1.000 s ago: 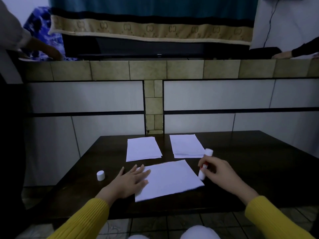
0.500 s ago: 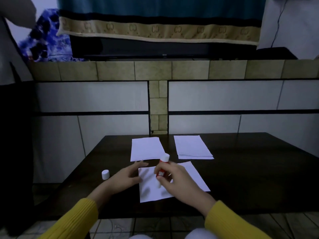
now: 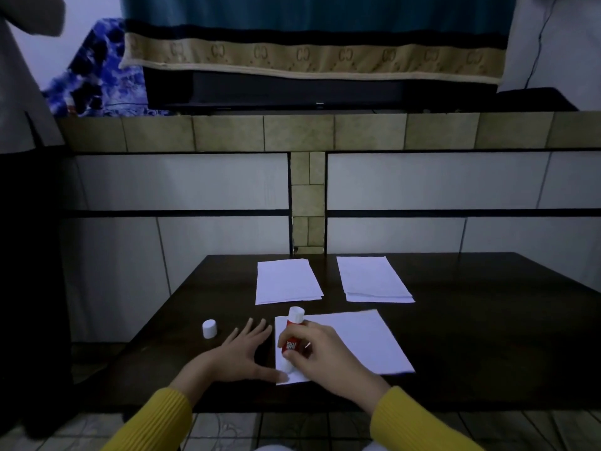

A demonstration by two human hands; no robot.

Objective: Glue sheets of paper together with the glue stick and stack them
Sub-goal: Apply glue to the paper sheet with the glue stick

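A: Where is the glue stick (image 3: pixel 291 340)?

B: In the right hand (image 3: pixel 320 354), whose fingers curl round its red-labelled body. It leans with its white base up and away from the person, and its lower tip sits on the near-left corner of the loose sheet (image 3: pixel 353 340).

A: And the left hand (image 3: pixel 242 353)?

B: It lies flat on the dark table (image 3: pixel 487 336), fingers spread and straight, just left of the loose sheet. Its thumb reaches to that sheet's near-left corner, close by the stick's tip. It grips nothing.

A: What else sits around the loose sheet?

B: Beyond it, toward the far edge of the table, lie two stacks of white paper. The left stack (image 3: pixel 286 281) is behind the sheet's left end, the right stack (image 3: pixel 374 279) behind its right end, with a bare strip of table between them. Neither touches the loose sheet.

A: The cap?

B: The white cap (image 3: pixel 209 328) stands upright left of the loose sheet, past the left hand's fingertips, apart from both.

A: Sleeves?

B: Both wrists show yellow ribbed sleeves (image 3: pixel 419 421).
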